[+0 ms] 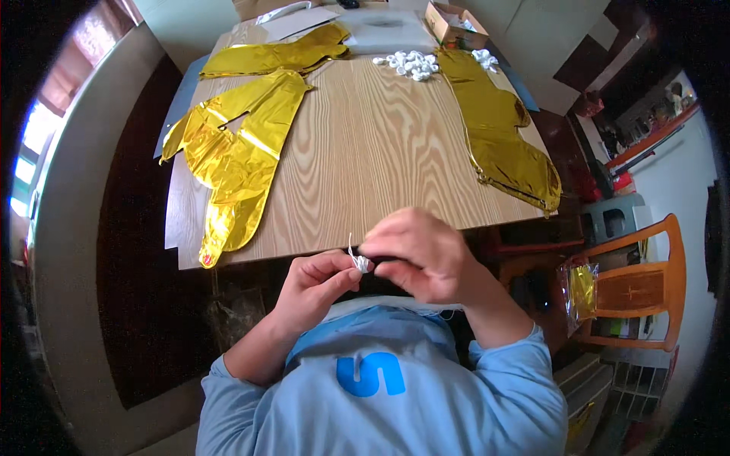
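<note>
Close to my chest, at the near edge of the wooden table (372, 159), my left hand (313, 285) and my right hand (418, 254) meet. Between their fingertips they pinch a small white bundle of ribbon or string (360, 262), with a thin strand sticking up from it. Flat gold foil balloons lie on the table: two at the left (236, 152) (277, 55) and one along the right edge (498, 129). A heap of small white bundles (411, 64) sits at the far middle, and a smaller white clump (484, 58) lies to its right.
A cardboard box (454, 23) and white sheets (304, 19) stand at the table's far end. An orange wooden chair (646, 289) at my right has a clear packet with gold foil (582, 292) hanging on it. Dark floor lies to the left of the table.
</note>
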`<state>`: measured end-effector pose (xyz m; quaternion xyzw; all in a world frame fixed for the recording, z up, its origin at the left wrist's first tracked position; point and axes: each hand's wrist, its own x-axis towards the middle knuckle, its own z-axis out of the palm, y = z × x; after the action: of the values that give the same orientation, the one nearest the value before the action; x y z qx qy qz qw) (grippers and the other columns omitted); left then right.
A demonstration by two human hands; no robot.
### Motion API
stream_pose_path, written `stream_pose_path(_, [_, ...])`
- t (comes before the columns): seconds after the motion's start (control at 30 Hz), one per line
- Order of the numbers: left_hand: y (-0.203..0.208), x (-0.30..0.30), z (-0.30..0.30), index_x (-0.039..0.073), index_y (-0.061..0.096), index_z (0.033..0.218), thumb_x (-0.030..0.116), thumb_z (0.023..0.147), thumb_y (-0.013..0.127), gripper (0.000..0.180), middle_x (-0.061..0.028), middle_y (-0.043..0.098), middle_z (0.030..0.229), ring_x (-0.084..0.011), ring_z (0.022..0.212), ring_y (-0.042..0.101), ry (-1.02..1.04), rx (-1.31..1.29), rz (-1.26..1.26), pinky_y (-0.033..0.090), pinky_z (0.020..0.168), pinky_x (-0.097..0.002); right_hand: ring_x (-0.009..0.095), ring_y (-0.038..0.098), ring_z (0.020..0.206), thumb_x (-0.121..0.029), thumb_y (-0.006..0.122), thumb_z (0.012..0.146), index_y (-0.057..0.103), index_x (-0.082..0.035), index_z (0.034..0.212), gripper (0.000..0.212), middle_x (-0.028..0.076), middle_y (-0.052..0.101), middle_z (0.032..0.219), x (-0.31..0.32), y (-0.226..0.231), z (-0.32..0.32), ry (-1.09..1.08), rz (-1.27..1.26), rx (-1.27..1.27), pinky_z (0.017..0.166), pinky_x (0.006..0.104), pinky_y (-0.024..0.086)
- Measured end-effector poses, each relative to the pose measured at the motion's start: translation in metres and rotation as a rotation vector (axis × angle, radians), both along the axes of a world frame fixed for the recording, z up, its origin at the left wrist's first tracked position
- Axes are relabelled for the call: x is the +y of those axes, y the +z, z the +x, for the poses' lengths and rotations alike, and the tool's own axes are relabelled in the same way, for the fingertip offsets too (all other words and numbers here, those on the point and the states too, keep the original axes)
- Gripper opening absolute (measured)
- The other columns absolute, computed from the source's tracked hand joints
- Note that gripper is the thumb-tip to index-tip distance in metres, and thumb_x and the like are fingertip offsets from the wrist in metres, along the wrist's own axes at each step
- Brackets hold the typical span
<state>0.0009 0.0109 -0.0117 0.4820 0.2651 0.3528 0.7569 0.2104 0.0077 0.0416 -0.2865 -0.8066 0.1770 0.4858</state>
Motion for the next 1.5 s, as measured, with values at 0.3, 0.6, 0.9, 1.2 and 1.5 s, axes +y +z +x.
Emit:
stream_pose_path(0.3, [0.017,0.004,-0.002,0.001,0.067,0.098,0.004,0.087,0.063,0.013,-0.0008,0.058,0.085,-0.0063,0.078,0.052,-0.138,0.000,0.129,0.041,0.070,-0.0200,0.014,0.060,0.089,-0.002,0.073,0.077,0.060,0.001,0.108,0.034,0.006,0.062,0.095,-0.010,-0.025,0.003,0.430,-0.899,0.384,0.079,0.0262,0.049])
stream_pose_path(0.6, [0.010,0.012,0.000,0.002,0.069,0.099,0.002,0.086,0.061,0.015,-0.0007,0.055,0.083,-0.0087,0.076,0.048,-0.166,-0.148,0.169,0.037,0.070,-0.0219,0.010,0.057,0.091,0.001,0.069,0.080,0.057,-0.002,0.099,0.023,0.002,0.058,0.093,-0.010,-0.042,-0.006,0.545,-1.132,0.642,0.081,0.0242,0.047])
stream_pose_path(0.9, [0.001,0.016,0.002,0.000,0.065,0.102,0.001,0.088,0.057,0.016,-0.0045,0.057,0.093,-0.0125,0.091,0.054,-0.071,-0.285,0.061,0.042,0.082,-0.0260,0.006,0.053,0.077,-0.006,0.065,0.085,0.058,-0.004,0.088,0.008,0.000,0.058,0.082,-0.013,-0.042,-0.023,0.190,-0.843,0.549,0.070,0.0224,0.044])
stream_pose_path(1.2, [-0.001,0.020,0.001,-0.002,0.065,0.097,0.001,0.088,0.058,0.012,-0.0075,0.061,0.095,-0.0130,0.083,0.058,-0.102,-0.273,-0.020,0.046,0.075,-0.0251,0.018,0.060,0.073,-0.004,0.065,0.081,0.064,-0.001,0.087,0.007,0.008,0.061,0.081,-0.003,-0.013,0.006,0.094,-0.575,0.031,0.065,0.0274,0.046])
stream_pose_path(1.5, [0.002,0.026,0.001,-0.002,0.066,0.094,0.003,0.088,0.058,0.011,-0.0073,0.061,0.093,-0.0121,0.081,0.057,-0.181,-0.199,0.010,0.046,0.074,-0.0234,0.019,0.062,0.080,-0.003,0.072,0.073,0.064,-0.001,0.091,0.020,0.008,0.063,0.088,0.009,0.003,0.007,0.181,-0.523,-0.001,0.071,0.0287,0.049])
